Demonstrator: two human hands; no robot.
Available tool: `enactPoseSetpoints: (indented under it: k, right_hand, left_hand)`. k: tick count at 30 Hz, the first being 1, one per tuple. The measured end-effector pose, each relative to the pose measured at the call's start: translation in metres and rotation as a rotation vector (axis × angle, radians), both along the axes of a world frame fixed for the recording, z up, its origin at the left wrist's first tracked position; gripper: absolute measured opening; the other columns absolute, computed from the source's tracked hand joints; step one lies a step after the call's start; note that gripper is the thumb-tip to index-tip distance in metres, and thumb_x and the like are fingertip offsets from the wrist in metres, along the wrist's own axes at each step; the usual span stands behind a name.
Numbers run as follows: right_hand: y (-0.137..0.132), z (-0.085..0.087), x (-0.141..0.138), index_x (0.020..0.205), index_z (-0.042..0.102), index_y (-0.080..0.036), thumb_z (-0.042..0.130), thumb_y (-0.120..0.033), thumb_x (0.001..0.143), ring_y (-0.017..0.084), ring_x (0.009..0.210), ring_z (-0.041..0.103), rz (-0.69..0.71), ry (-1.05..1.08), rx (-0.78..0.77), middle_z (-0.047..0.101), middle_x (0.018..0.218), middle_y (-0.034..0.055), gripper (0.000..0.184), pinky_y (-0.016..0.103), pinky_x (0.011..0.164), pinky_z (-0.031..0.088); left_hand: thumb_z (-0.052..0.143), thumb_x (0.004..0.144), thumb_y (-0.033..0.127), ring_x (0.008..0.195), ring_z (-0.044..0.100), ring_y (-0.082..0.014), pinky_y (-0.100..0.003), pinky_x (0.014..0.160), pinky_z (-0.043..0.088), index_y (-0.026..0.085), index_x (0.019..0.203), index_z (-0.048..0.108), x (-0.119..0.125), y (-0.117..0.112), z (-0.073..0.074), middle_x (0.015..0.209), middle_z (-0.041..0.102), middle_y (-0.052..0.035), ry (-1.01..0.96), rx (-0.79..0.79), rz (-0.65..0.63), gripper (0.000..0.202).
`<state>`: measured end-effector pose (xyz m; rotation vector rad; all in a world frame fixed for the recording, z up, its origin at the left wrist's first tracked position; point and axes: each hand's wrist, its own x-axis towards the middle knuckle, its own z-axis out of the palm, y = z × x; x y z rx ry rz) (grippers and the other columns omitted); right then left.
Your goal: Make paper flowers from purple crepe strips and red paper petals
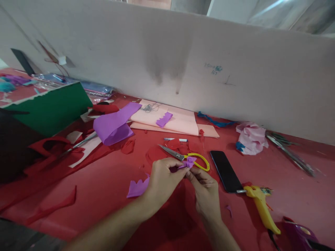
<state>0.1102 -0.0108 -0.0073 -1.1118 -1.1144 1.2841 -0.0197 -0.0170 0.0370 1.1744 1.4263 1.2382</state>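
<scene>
Near the front edge of the red worktop [104, 188], both hands meet over a small purple paper bud [189, 162]. The left hand [163, 181] pinches the bud from the left with thumb and fingertips closed on it, and the right hand [206, 193] grips it from below and the right, fingers curled tight, so the two hands touch around the piece. A jagged purple scrap [137, 188] lies on the worktop just beside the left wrist. Just behind the bud lie scissors [183, 157] with yellow handles, blades pointing left. A black phone [226, 170] lies face up to the right of the scissors, and a yellow glue gun [261, 205] rests near its lower end, nozzle touching or almost touching the phone. Farther back, a folded purple sheet [115, 125] sits left of a pink sheet [178, 120], which carries another small purple piece [164, 119]. A green sheet [52, 108] lies at the far left, with red offcuts [52, 146] below it. A crumpled pink bundle [250, 137] sits near the grey partition [183, 52] at the right.
</scene>
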Motion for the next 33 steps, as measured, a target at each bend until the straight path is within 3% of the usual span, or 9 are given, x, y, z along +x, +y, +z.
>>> enactPoseSetpoints:
  k: [6, 10, 14, 19, 28, 33]
  right_hand:
    - [-0.003, -0.008, 0.003, 0.091, 0.077, -0.022, 0.072, -0.03, 0.076, 0.022, 0.082, 0.07, -0.072, -0.14, 0.056, 0.077, 0.09, 0.0054, 0.018, 0.038, 0.081, 0.057]
    - [-0.003, -0.011, 0.006, 0.096, 0.076, -0.024, 0.069, -0.03, 0.079, 0.022, 0.087, 0.07, -0.051, -0.216, 0.103, 0.076, 0.098, 0.0052, 0.019, 0.038, 0.086, 0.055]
    - [0.001, -0.009, 0.008, 0.104, 0.074, -0.027, 0.069, -0.03, 0.08, 0.022, 0.093, 0.07, 0.024, -0.164, 0.125, 0.075, 0.103, 0.0053, 0.025, 0.039, 0.087, 0.055]
    - [0.004, -0.005, 0.01, 0.093, 0.078, -0.026, 0.07, -0.027, 0.078, 0.02, 0.082, 0.069, -0.026, -0.304, 0.193, 0.076, 0.093, 0.0037, 0.017, 0.036, 0.08, 0.056]
    - [0.003, -0.005, 0.009, 0.091, 0.077, -0.025, 0.071, -0.03, 0.077, 0.019, 0.081, 0.067, -0.043, -0.26, 0.14, 0.074, 0.09, 0.0023, 0.016, 0.033, 0.08, 0.055]
    - [0.004, -0.013, 0.011, 0.092, 0.076, -0.026, 0.072, -0.028, 0.077, 0.018, 0.083, 0.066, -0.039, -0.178, 0.085, 0.074, 0.093, 0.0013, 0.016, 0.032, 0.083, 0.052]
  left_hand:
    - [0.065, 0.077, 0.019, 0.071, 0.064, -0.0172, -0.025, 0.066, 0.047, 0.023, 0.078, 0.075, 0.002, -0.005, 0.0, 0.078, 0.073, -0.0022, 0.164, 0.169, 0.017, 0.011]
    - [0.065, 0.078, 0.018, 0.07, 0.064, -0.0164, -0.024, 0.065, 0.047, 0.022, 0.075, 0.075, -0.001, -0.002, 0.0, 0.077, 0.073, -0.0015, 0.145, 0.154, 0.004, 0.011]
    - [0.064, 0.079, 0.015, 0.071, 0.064, -0.0153, -0.023, 0.066, 0.048, 0.021, 0.076, 0.074, -0.004, 0.0, 0.0, 0.077, 0.072, -0.0005, 0.124, 0.192, -0.03, 0.012]
    - [0.062, 0.08, 0.013, 0.078, 0.066, -0.016, -0.024, 0.072, 0.05, 0.022, 0.083, 0.075, -0.005, 0.0, 0.0, 0.084, 0.072, -0.0015, 0.045, 0.21, -0.099, 0.017]
    - [0.067, 0.075, 0.015, 0.089, 0.068, -0.019, -0.029, 0.083, 0.052, 0.02, 0.092, 0.075, -0.002, 0.001, 0.002, 0.093, 0.074, -0.0037, -0.178, 0.061, -0.068, 0.019]
    - [0.069, 0.073, 0.019, 0.079, 0.065, -0.017, -0.026, 0.074, 0.051, 0.018, 0.086, 0.073, -0.001, -0.001, 0.002, 0.083, 0.073, -0.0022, -0.196, -0.026, -0.075, 0.014]
